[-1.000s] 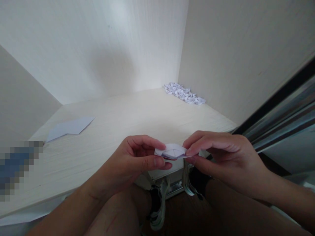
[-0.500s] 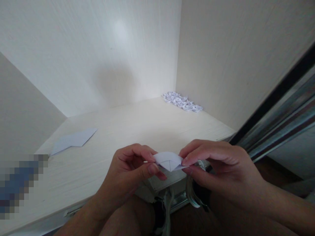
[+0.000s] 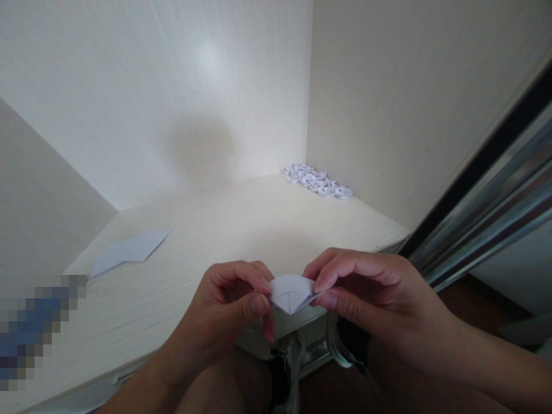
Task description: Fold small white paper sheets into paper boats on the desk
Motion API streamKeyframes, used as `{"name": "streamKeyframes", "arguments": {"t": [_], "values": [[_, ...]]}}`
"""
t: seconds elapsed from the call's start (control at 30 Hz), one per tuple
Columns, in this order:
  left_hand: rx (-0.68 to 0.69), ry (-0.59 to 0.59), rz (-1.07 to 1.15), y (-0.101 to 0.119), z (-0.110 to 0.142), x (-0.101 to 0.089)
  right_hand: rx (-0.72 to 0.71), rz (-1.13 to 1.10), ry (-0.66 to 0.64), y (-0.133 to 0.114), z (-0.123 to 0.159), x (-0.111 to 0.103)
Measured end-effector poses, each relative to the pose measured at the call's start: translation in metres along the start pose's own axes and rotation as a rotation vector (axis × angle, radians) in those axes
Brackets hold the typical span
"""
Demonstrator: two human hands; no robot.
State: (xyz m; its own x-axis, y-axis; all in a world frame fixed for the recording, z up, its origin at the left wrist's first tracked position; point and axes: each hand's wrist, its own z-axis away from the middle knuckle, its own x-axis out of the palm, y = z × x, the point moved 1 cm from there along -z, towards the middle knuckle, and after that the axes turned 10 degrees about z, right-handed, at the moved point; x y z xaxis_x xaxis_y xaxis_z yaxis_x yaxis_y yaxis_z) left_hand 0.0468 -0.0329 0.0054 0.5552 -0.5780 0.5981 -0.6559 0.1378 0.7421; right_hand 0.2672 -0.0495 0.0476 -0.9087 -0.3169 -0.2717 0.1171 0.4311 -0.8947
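Between my hands is a small piece of folded white paper (image 3: 291,289), held above the front edge of the white tabletop. Its top edge is curved, and a creased point faces down towards me. My left hand (image 3: 235,302) pinches the paper's left end between thumb and index finger. At the opposite end, my right hand (image 3: 366,290) grips the paper with thumb and fingertips. Fingers hide both ends of the fold.
Several small folded white paper pieces (image 3: 317,181) lie heaped in the back right corner of the tabletop (image 3: 207,230). Flat white paper (image 3: 133,250) rests at the left. Metal rails (image 3: 487,218) run along the right, and a pixelated patch covers the lower left.
The folded paper and both hands have shifted slightly down and left in view. More of the paper's front face now shows, with the creased point tipped lower. Both hands keep hold.
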Motion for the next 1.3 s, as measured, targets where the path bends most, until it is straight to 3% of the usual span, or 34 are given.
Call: {"name": "streamKeyframes", "arguments": {"t": [0.4,0.6,0.77,0.9,1.3], "values": [[-0.023,-0.017,0.126,-0.005,0.003,0.015,0.06,-0.12,-0.026,-0.005,0.002,0.003],[0.062,0.033,0.17,-0.009,0.01,0.031,0.16,-0.38,-0.113,-0.011,0.007,0.007],[0.052,0.122,0.204,-0.016,0.017,0.049,0.216,-0.585,-0.107,-0.011,0.014,0.011],[0.013,0.122,0.232,-0.021,0.023,0.062,0.262,-0.707,-0.251,-0.012,0.02,0.011],[0.028,0.195,0.006,-0.015,0.032,0.106,0.264,-0.779,-0.39,-0.019,0.033,-0.002]]}}
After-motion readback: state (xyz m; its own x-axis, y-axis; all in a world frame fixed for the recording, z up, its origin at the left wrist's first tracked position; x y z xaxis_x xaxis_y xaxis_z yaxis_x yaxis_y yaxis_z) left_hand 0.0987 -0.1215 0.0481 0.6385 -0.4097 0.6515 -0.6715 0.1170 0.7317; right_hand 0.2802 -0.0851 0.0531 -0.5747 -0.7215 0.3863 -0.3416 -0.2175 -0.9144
